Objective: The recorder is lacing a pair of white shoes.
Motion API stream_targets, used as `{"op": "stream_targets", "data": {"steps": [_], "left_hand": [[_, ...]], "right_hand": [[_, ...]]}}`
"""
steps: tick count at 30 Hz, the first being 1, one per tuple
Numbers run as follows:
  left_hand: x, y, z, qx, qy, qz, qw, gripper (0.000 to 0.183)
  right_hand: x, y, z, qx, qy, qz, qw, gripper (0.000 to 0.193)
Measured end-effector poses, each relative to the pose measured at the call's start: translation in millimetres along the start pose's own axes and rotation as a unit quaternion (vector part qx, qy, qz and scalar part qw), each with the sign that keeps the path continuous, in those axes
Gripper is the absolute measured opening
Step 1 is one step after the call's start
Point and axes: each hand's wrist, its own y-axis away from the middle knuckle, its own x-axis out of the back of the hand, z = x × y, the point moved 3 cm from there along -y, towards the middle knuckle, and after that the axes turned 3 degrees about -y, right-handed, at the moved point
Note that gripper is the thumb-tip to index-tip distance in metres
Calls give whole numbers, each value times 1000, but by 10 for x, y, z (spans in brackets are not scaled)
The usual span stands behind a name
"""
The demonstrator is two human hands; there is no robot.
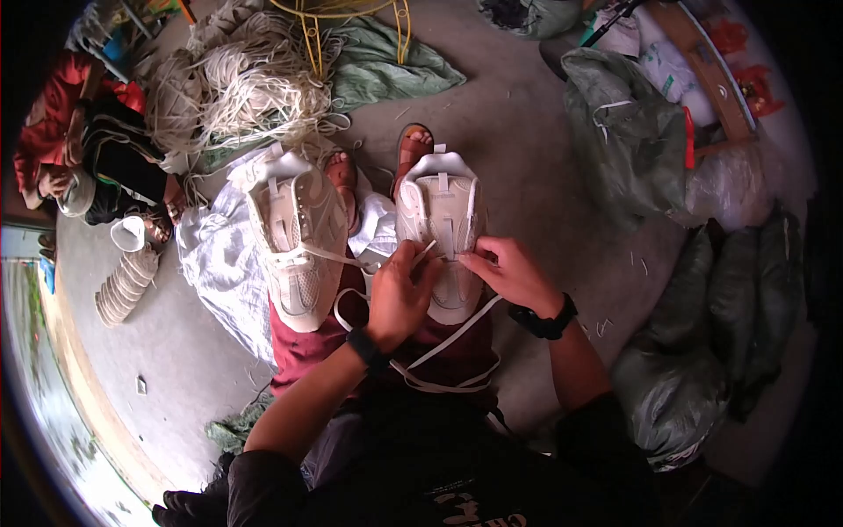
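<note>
Two cream sneakers rest on my lap, toes toward me. My left hand point(402, 297) is closed over the toe area of the right sneaker point(452, 285), pinching a white shoelace point(448, 341) whose short end sticks up from the fingertips. At the same sneaker's lower eyelets, my right hand point(515, 277) is closed with thumb and forefinger together on the lace; the exact grip is partly hidden. The lace hangs in loose loops over my dark red trousers. The left sneaker point(301, 237) has a lace across its lowest eyelets, trailing toward my left hand.
A heap of white laces point(250, 83) lies at the far left beside a green sack point(386, 66) under a yellow metal stool frame point(312, 39). Another person point(66, 145) sits at the left, near a stack of white cups point(127, 285). Dark bags point(676, 378) line the right side.
</note>
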Motion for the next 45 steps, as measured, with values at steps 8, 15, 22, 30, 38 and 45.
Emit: {"op": "stream_targets", "data": {"steps": [8,15,22,30,38,45], "left_hand": [[10,49,-101,124,195,16,973,18],[1,-34,40,127,90,-10,988,23],[-20,-19,-27,124,206,43,970,13],[-40,-15,-7,131,212,47,967,11],[441,239,312,159,241,123,950,11],[1336,376,215,153,265,285,909,2]], "right_hand": [[27,-30,57,29,-56,-19,998,23],[16,-34,100,34,-69,-3,997,24],[99,7,77,51,-67,0,996,25],[120,10,200,43,-76,0,996,27],[270,58,253,48,-49,-6,998,31],[359,151,221,60,-64,-25,996,30]]}}
